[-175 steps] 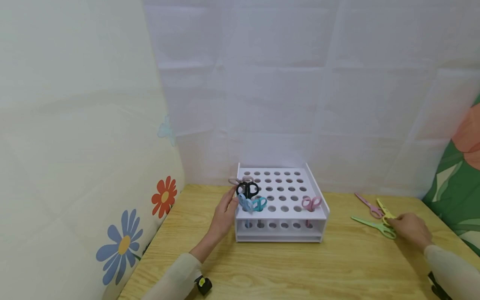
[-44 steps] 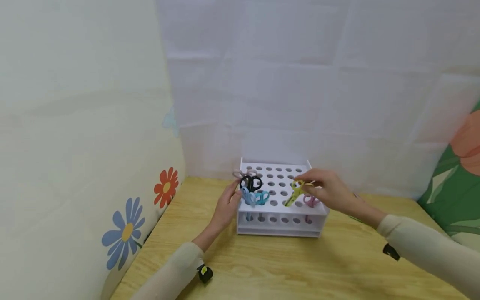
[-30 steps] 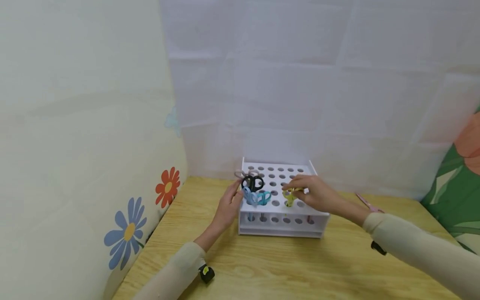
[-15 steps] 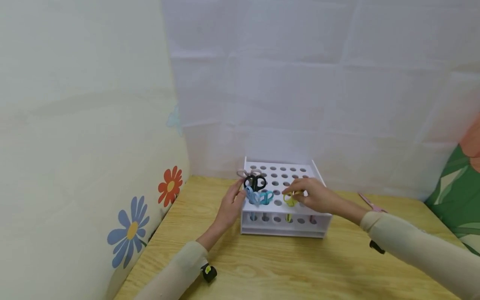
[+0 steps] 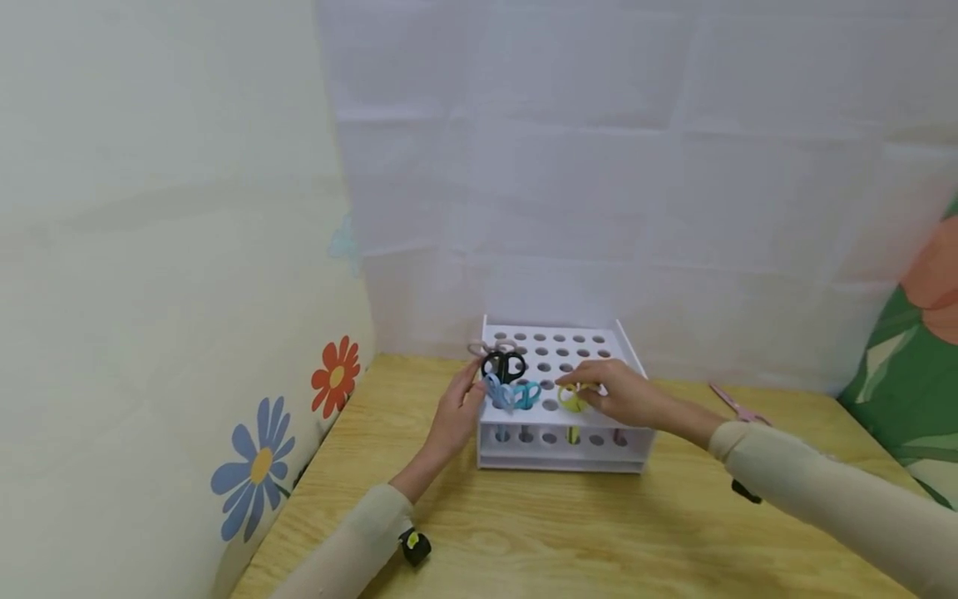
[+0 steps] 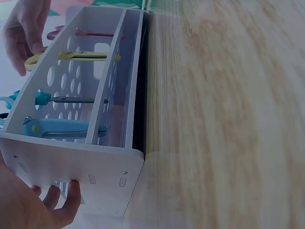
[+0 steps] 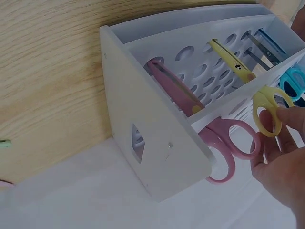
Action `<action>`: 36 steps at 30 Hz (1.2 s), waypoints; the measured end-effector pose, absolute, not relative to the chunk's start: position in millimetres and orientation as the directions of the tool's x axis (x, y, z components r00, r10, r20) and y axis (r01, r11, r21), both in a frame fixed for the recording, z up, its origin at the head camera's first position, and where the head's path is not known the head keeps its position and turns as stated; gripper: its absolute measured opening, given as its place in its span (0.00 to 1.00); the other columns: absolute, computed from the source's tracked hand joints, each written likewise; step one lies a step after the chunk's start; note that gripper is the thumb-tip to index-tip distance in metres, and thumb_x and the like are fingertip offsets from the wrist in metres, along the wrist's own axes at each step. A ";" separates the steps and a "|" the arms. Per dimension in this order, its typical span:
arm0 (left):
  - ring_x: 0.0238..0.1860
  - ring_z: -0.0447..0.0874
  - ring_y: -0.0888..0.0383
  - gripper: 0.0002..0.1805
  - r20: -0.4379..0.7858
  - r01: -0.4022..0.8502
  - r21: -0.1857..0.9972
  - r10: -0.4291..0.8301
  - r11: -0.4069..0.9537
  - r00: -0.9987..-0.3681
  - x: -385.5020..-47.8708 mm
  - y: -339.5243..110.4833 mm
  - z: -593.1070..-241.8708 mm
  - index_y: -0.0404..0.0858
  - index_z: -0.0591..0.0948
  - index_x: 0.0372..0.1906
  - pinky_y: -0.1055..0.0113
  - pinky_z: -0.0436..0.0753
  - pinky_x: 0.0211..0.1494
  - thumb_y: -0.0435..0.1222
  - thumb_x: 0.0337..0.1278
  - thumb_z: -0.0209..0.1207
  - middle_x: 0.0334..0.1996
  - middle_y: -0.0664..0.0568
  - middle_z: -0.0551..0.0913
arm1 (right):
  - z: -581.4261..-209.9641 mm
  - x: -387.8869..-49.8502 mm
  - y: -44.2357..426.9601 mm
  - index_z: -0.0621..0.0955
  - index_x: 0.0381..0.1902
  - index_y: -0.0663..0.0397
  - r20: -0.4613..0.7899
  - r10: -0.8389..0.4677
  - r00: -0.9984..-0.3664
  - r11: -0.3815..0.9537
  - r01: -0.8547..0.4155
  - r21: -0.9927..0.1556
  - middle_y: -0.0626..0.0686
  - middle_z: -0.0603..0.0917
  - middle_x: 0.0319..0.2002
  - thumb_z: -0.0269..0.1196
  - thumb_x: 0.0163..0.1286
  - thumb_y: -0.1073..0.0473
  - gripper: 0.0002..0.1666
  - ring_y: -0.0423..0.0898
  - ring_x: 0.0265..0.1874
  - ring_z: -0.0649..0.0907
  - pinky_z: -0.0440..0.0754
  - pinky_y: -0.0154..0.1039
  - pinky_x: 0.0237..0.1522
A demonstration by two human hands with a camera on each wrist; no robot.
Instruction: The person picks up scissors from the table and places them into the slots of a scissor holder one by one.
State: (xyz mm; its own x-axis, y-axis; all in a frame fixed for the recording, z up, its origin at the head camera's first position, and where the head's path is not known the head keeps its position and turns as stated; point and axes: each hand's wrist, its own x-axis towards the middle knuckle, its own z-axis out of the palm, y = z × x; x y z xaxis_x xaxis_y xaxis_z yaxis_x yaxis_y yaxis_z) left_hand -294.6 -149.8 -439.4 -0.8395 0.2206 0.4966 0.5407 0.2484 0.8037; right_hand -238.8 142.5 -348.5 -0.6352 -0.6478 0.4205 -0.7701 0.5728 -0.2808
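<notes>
The white rack (image 5: 524, 420), with rows of round holes, stands on the table. My right hand (image 5: 621, 395) pinches the handle of the yellow scissors (image 7: 267, 107), whose blades pass down through a front-row hole and reach the lower tier. At the rack's left side, my left hand (image 5: 455, 412) holds the side panel (image 6: 86, 174) with bent fingers. Light blue scissors (image 5: 500, 391), teal scissors (image 5: 526, 394), black scissors (image 5: 504, 366) and grey-handled scissors (image 5: 491, 347) stand in the left holes. Pink scissors (image 7: 224, 143) occupy the front right hole; my right hand hides their handles in the head view.
Another pair of pink scissors (image 5: 739, 408) lies on the wooden table (image 5: 539, 532) at the right. A green tip (image 7: 5, 143) shows near it in the right wrist view; my sleeve covers that spot in the head view. White cloth (image 5: 561, 208) hangs behind.
My right hand picked the yellow scissors off the table at the right, carried them left to the rack and lowered them blades-down through a front-row hole. The left hand has stayed at the rack.
</notes>
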 end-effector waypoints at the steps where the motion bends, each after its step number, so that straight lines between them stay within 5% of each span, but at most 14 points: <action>1: 0.73 0.64 0.46 0.28 0.496 0.540 0.804 0.219 0.249 -0.840 -294.8 -149.8 -439.7 0.40 0.68 0.76 0.46 0.67 0.70 0.43 0.78 0.48 0.73 0.47 0.68 | -348.3 -238.2 143.9 0.85 0.55 0.63 0.430 -0.644 -0.633 0.573 -0.771 -0.277 0.55 0.88 0.44 0.65 0.62 0.77 0.22 0.49 0.41 0.85 0.85 0.50 0.42; 10: 0.73 0.63 0.44 0.28 0.472 0.517 0.822 0.222 0.239 -0.853 -297.2 -152.0 -442.5 0.41 0.67 0.77 0.44 0.65 0.71 0.44 0.78 0.48 0.74 0.45 0.67 | -339.7 -224.9 176.0 0.85 0.52 0.63 0.508 -0.586 -0.631 0.585 -0.763 -0.274 0.56 0.87 0.47 0.66 0.61 0.80 0.21 0.55 0.46 0.86 0.83 0.52 0.46; 18: 0.74 0.61 0.45 0.28 0.461 0.500 0.826 0.199 0.259 -0.865 -310.9 -162.6 -441.8 0.43 0.66 0.78 0.45 0.61 0.73 0.44 0.79 0.48 0.75 0.46 0.66 | -328.3 -219.6 214.7 0.87 0.43 0.61 0.604 -0.547 -0.580 0.635 -0.757 -0.152 0.58 0.88 0.43 0.68 0.56 0.82 0.19 0.56 0.42 0.87 0.84 0.57 0.42; 36: 0.76 0.58 0.46 0.28 0.448 0.490 0.831 0.204 0.264 -0.870 -316.0 -166.9 -440.5 0.43 0.65 0.78 0.46 0.58 0.75 0.44 0.81 0.45 0.75 0.47 0.64 | -379.0 -185.3 335.1 0.86 0.43 0.65 0.547 -0.216 -0.809 0.851 -0.430 -0.301 0.58 0.86 0.39 0.63 0.67 0.76 0.10 0.52 0.34 0.85 0.82 0.41 0.31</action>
State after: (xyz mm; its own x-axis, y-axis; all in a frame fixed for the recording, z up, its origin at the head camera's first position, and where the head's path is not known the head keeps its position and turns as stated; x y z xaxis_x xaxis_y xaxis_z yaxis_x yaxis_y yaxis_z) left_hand -316.0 -166.9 -440.5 -0.8704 0.2040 0.4480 0.4896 0.2637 0.8311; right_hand -185.3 335.1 -379.0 -0.8090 -0.2159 0.5468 -0.4303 0.8512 -0.3005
